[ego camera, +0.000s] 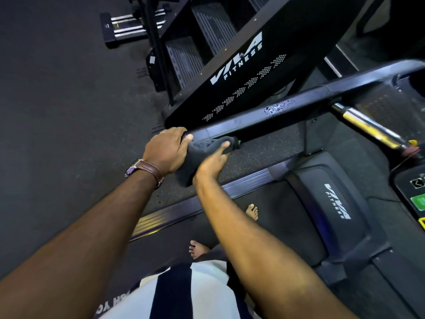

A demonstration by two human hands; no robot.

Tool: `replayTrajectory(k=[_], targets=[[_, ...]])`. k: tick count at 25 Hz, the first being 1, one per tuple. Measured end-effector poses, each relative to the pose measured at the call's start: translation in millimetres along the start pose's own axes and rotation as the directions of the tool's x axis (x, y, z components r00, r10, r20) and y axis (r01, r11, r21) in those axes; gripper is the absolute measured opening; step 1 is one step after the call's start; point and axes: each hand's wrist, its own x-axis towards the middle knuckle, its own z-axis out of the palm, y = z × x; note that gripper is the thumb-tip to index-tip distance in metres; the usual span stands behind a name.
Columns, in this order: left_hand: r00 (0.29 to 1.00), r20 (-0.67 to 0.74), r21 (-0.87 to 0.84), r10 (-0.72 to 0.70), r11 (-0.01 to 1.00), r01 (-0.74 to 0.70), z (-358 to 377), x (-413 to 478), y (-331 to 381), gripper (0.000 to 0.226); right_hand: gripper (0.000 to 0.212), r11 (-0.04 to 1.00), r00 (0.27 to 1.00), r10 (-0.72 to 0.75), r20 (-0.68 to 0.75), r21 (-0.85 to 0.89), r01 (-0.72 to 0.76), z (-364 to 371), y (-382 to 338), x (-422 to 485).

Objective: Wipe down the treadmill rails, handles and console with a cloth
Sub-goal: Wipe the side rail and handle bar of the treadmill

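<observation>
Gripping cloth [195, 155] round handrail [287, 107] end: left hand [164, 153], right hand [212, 161]; open floor [57, 111] frame-left; "VIVA FITNESS" on panel [264, 72] upper centre.

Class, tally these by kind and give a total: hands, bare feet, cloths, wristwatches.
Hands: 2, left hand, right hand
Bare feet: 2, farther foot, nearer foot
Cloth: 1
Wristwatch: 1
Total: 6

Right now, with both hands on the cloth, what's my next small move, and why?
Probably slide the cloth along the handrail toward the console: your left hand and right hand are on it at the rail's end, and a speckled patch lies ahead.
</observation>
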Motion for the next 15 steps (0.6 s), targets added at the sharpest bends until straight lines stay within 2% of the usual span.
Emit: replayTrajectory(k=[1,2,3,4,6,8,10,11,13,14,15], targets=[[1.0,-0.004,0.014,0.008,1.0,-0.008,0.2,-0.4,0.3,0.048,0.056,0.998,0.997,-0.055,-0.045,-0.009,0.055,-0.4,-9.8,7.0],[1.0,-0.004,0.025,0.013,1.0,-0.013,0.3,-1.0,0.5,0.043,0.06,0.981,0.982,-0.18,-0.065,-0.086,0.174,-1.5,-16.8,11.8],[1.0,-0.007,0.031,0.016,0.999,-0.016,1.2,-1.3,0.5,0.039,0.065,0.911,0.932,-0.361,-0.029,-0.225,0.345,-4.1,-19.5,12.2],[1.0,-0.015,0.028,0.013,1.0,-0.013,2.1,-1.1,0.4,0.037,0.067,0.791,0.852,-0.517,0.083,-0.335,0.512,-7.1,-17.5,9.6],[1.0,-0.028,0.018,-0.005,1.0,0.005,2.0,-1.3,1.0,0.037,0.067,0.552,0.729,-0.609,0.314,-0.492,0.673,-22.5,-6.1,2.5],[0.999,-0.031,0.016,-0.027,0.999,0.028,1.0,-2.5,4.6,0.038,0.069,0.258,0.623,-0.608,0.493,-0.619,0.742,-48.8,-7.7,10.0],[0.996,-0.045,0.041,-0.08,0.996,0.082,-0.6,-0.3,12.8,0.039,0.065,0.033,0.551,-0.619,0.56,-0.683,0.73,-54.4,-38.0,28.5],[0.991,-0.051,0.069,-0.12,0.99,0.124,-0.6,3.1,18.2,0.039,0.061,-0.045,0.571,-0.59,0.571,-0.729,0.683,-47.6,-56.5,36.2],[0.981,-0.051,0.123,-0.189,0.973,0.194,0.7,9.2,30.8,0.042,0.056,-0.22,0.658,-0.462,0.595,-0.796,0.564,-22.3,-87.4,39.2],[0.976,-0.054,0.144,-0.211,0.966,0.217,1.5,10.3,35.9,0.044,0.056,-0.305,0.67,-0.379,0.638,-0.77,0.561,-9.7,-95.1,34.9],[0.973,-0.059,0.161,-0.221,0.96,0.228,1.9,10.4,39.7,0.045,0.055,-0.365,0.641,-0.299,0.707,-0.706,0.607,-4.7,-97.6,29.9]])
